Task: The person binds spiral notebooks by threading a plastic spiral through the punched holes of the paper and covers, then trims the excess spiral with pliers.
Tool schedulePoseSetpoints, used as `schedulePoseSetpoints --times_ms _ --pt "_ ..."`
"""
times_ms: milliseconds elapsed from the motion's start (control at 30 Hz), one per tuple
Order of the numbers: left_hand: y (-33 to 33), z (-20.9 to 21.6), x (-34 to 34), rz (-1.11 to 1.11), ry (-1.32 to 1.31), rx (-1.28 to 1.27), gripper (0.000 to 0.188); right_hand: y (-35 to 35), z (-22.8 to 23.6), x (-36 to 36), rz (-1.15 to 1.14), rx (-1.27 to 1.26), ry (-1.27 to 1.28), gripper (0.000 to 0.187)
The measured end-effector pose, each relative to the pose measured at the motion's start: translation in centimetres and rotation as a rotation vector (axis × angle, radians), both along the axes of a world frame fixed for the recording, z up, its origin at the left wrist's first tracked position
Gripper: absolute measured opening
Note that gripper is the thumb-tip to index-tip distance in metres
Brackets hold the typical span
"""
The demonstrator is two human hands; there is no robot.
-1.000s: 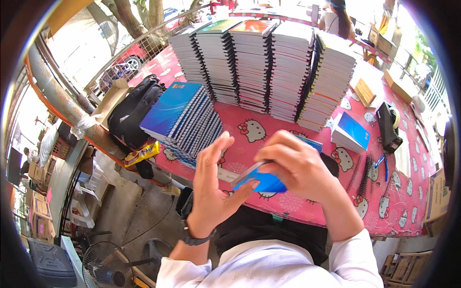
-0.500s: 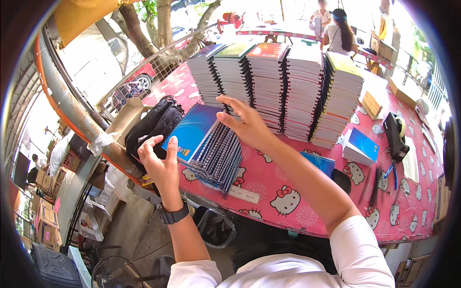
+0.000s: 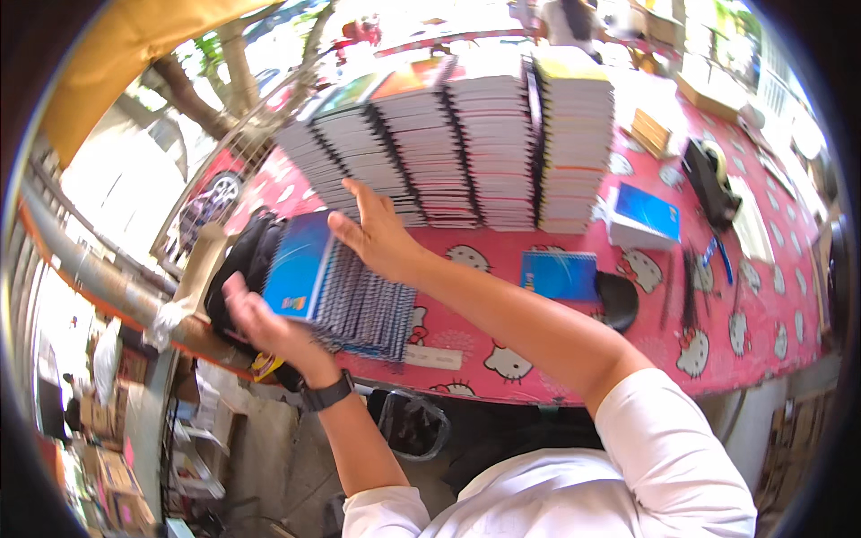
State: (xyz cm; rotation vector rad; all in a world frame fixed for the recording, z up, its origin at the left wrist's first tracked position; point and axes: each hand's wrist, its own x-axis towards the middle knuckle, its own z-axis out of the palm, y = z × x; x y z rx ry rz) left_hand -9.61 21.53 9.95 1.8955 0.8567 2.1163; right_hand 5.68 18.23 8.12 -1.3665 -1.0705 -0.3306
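Observation:
A stack of blue spiral notebooks [image 3: 300, 264] stands at the left of the table, its wire-bound edges turned toward the right. Beside the near left corner of that stack is my left hand [image 3: 273, 327], its fingers stretched out and slightly smeared by motion. My right hand [image 3: 381, 235] reaches over the bound side at the stack's far right, fingers extended and thumb apart. Neither hand holds anything; whether the fingertips touch the covers I cannot tell. Behind them rise several tall stacks of spiral notebooks [image 3: 489, 143] with coloured covers.
On the pink patterned tablecloth [image 3: 574, 363] lie a blue notebook [image 3: 558, 273], a dark rounded object [image 3: 617, 300], a small blue-covered pile [image 3: 646, 215], black binding coils [image 3: 691, 287] and a tape dispenser [image 3: 711, 184]. A black bag [image 3: 235, 285] sits left; a bin [image 3: 413, 426] stands below.
My view has swung toward the right, so the table's things sit further left. The hands stay around the blue stack, the left one now lower against its near corner.

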Motion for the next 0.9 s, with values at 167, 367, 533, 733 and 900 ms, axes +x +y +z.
schedulePoseSetpoints --times_ms 167,367,533,733,900 --pt "-9.1 -1.1 2.0 -0.100 0.052 0.433 0.021 -18.2 0.4 5.7 0.371 -0.844 -0.086 0.026" --pt "-12.9 -5.5 15.7 -1.177 0.902 0.080 0.016 -32.9 -3.3 11.0 0.016 -1.274 -0.134 0.038" --pt "-12.6 -8.9 23.2 -1.145 1.292 0.074 0.041 -35.4 -5.2 11.9 -0.123 -1.200 -0.089 0.038" --pt "-12.3 -9.1 27.2 -1.066 1.700 -0.099 0.072 -38.9 -5.3 16.1 -0.229 -0.952 0.151 0.027" --pt "-13.2 -7.5 28.2 -1.061 1.865 -0.338 0.081 -43.4 -5.4 21.1 -0.830 -0.943 0.364 0.035"
